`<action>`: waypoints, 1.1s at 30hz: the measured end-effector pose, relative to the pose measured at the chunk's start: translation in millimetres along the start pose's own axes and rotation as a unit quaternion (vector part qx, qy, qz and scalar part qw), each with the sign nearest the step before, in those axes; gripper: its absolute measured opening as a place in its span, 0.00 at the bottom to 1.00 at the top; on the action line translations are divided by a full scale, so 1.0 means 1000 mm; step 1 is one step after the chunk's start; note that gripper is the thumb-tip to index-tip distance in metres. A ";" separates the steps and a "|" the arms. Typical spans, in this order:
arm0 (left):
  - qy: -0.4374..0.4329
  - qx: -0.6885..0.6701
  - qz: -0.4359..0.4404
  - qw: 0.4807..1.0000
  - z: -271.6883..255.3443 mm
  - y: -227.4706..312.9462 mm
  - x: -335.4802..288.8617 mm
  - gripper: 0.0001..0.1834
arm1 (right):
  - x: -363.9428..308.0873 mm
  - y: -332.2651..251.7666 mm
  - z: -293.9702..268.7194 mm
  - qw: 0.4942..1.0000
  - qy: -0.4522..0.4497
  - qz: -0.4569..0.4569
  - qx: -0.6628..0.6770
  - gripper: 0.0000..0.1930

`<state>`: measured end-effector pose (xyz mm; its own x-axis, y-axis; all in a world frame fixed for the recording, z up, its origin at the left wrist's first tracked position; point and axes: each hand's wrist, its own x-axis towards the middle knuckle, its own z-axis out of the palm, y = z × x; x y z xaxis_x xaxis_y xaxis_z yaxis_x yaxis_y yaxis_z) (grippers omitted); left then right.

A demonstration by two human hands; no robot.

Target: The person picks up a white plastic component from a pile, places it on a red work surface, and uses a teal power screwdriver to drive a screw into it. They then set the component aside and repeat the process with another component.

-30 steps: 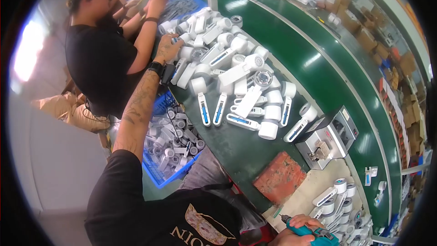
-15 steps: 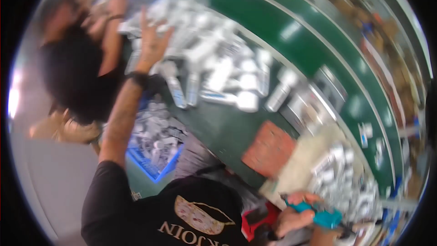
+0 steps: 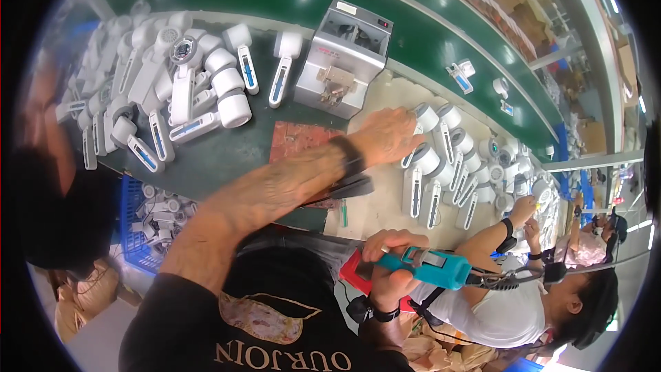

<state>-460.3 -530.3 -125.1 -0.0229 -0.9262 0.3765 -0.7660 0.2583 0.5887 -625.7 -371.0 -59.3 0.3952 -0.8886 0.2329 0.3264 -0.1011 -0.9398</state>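
My left hand (image 3: 389,136) reaches to the near end of a cluster of white handheld devices with round heads, which look like handheld fans. Its fingers bend around a white handheld fan (image 3: 407,159) at the cluster's left edge; the hand partly hides the grip. Close to my body, my right hand (image 3: 394,270) is wrapped around a teal electric screwdriver (image 3: 441,270), with a cable at its far right end. Several more fans (image 3: 431,203) lie beside my left hand, handles toward me.
A grey metal screw feeder (image 3: 344,55) stands behind a red mat (image 3: 296,141). More fans (image 3: 182,93) are heaped at the left. A blue basket (image 3: 131,224) holds small white parts. Co-workers sit at the left and right, one in a white shirt (image 3: 509,303).
The view has turned right. My left hand has gone from spread above the left heap to the fans at the right. My right hand still holds the screwdriver.
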 end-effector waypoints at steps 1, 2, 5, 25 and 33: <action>-0.026 0.005 -0.051 0.998 0.012 -0.001 0.011 0.28 | -0.003 -0.001 -0.003 1.000 0.001 0.000 -0.004 0.37; -0.050 0.013 -0.105 0.993 0.019 -0.005 0.017 0.30 | -0.004 0.000 -0.005 1.000 -0.003 0.000 -0.001 0.37; -0.083 0.006 -0.129 0.988 0.031 -0.014 0.023 0.33 | -0.005 0.002 -0.007 1.000 0.001 0.003 -0.001 0.37; -0.017 -0.032 -0.057 0.998 -0.107 -0.032 -0.132 0.15 | 0.167 0.030 0.071 0.996 -0.020 -0.086 0.020 0.28; 0.036 -0.016 0.049 0.998 -0.107 -0.038 -0.142 0.27 | 0.220 0.084 0.104 0.986 -0.047 -0.122 -0.108 0.17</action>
<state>-358.9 -379.1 -124.5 -0.0499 -0.8742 0.4830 -0.7417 0.3563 0.5682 -421.8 -527.8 -61.2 0.4092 -0.7816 0.4707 0.2354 -0.4080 -0.8821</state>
